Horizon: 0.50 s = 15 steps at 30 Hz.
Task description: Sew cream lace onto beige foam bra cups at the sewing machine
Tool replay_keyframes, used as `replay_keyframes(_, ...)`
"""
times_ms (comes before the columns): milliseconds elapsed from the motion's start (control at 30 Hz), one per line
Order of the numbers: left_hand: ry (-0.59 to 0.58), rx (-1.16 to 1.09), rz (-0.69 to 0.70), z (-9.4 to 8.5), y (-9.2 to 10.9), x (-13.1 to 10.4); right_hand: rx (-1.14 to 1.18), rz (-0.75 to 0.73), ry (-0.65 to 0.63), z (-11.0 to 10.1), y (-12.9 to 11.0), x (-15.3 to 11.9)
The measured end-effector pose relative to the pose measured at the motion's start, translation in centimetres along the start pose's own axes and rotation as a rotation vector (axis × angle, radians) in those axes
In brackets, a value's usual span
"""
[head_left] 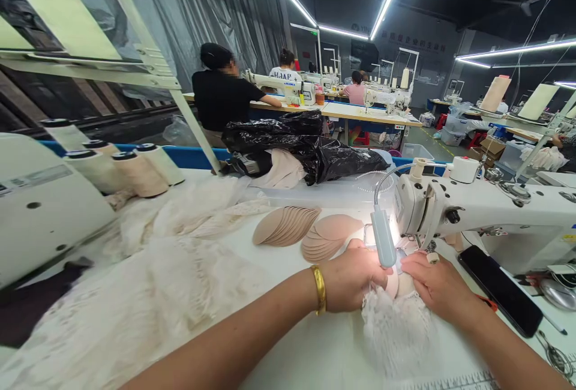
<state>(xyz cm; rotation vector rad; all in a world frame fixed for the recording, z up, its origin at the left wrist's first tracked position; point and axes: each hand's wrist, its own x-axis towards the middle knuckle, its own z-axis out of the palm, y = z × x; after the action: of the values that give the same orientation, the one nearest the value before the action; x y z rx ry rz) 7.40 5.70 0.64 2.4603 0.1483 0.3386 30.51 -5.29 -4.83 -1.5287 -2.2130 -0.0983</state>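
Nearest to the sewing machine (472, 204), both hands press flat on the white lace piece (396, 324) and the beige cup under the needle: left hand (353, 276), right hand (434, 285), fingers spread narrow. Left of the machine lie stacked beige pads (306, 231); further left, lace heap (148, 282) fills the table. A phone (499, 288) lies right.

A co-worker's white shirt back (285, 73) reads roughly "HJAE"; other signs blur.
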Motion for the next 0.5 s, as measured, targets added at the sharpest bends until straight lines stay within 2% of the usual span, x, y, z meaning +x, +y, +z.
replay_keyframes(167,-0.043,0.041,0.010,0.3,0.0,-0.3,0.100,-0.126,-0.064,-1.0,-0.8,0.2)
replay_keyframes(267,-0.069,0.062,0.032,0.7,-0.1,-0.4,0.086,-0.133,-0.063,-1.3,-1.1,0.3)
replay_keyframes(500,0.042,0.073,-0.005,0.6,-0.8,-0.3,0.044,-0.073,-0.059,-0.8,-0.2,-0.1)
